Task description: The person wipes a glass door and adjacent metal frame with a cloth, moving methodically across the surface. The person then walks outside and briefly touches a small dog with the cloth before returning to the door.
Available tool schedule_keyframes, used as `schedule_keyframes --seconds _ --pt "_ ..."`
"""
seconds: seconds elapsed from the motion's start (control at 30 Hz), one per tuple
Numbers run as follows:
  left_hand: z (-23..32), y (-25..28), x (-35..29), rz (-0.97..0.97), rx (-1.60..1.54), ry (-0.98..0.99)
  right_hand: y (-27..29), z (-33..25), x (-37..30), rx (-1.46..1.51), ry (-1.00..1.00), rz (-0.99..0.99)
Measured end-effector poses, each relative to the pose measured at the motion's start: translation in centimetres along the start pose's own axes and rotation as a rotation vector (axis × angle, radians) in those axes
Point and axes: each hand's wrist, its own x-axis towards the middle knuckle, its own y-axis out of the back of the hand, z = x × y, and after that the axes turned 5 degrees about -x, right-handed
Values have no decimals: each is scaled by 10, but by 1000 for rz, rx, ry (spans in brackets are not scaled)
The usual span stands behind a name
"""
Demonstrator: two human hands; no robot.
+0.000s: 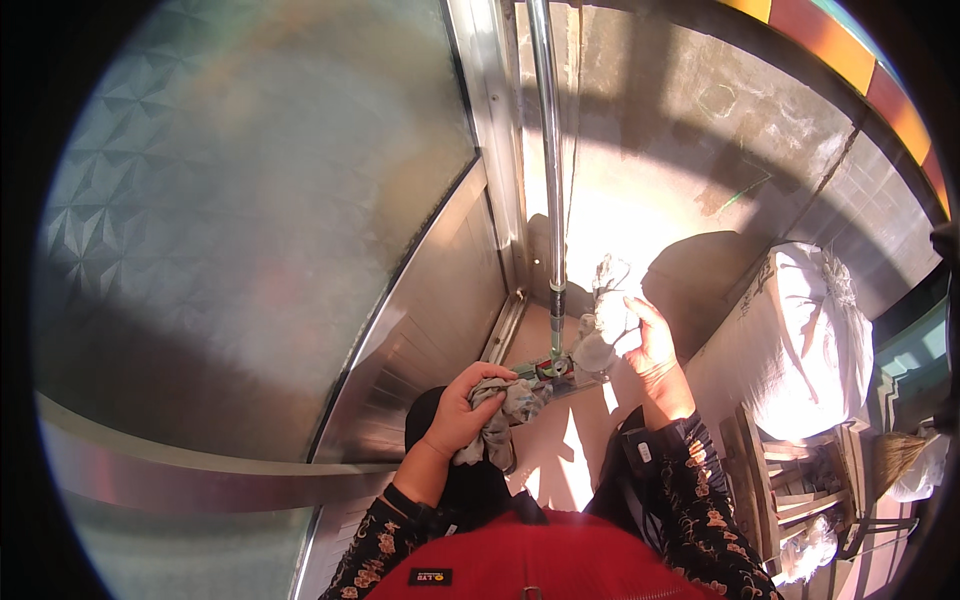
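1. Left hand (463, 412) clenches crumpled grey cloth (520, 402), left of the shiny metal pole (552, 150).
2. Right hand (652, 350) pinches crumpled whitish cloth (611, 312), right of the pole.
3. Bulging white sack (810, 340) and brown wooden frame (757, 475) crowd the pole's right; textured glass panel (250, 250), its left.

Left hand (462, 418), one; right hand (652, 350), one. Cloths (522, 402), two. Metal pole (551, 150), one. Flowered sleeves (702, 500), two. Red top (500, 562), one. Large white sack (812, 335), one. Wooden frame (750, 470), one. Broom (897, 462), one.
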Motion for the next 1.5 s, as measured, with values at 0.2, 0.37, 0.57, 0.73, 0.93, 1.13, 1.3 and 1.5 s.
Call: schedule_keyframes --seconds 0.2,0.37,0.57,0.73,0.93,1.13,1.3,1.5 --pt "3 -3 1 9 -9 33 5 10 4 -72 13 43" --pt "7 -7 -1 14 11 16 2 14 4 -201 24 15" --pt "9 -8 -3 23 42 9 6 24 7 -245 15 -58" --pt "9 -9 -5 35 47 24 8 30 10 -294 44 -117" --pt "11 -8 -9 39 70 -1 3 37 11 -283 20 -129" --pt "14 -9 -11 33 48 -14 -4 40 13 -310 -40 -127" --pt "16 -11 -12 41 45 -22 -10 39 11 -342 -64 -107" --pt "19 -15 -14 48 43 -23 -13 37 8 -377 -71 -94"
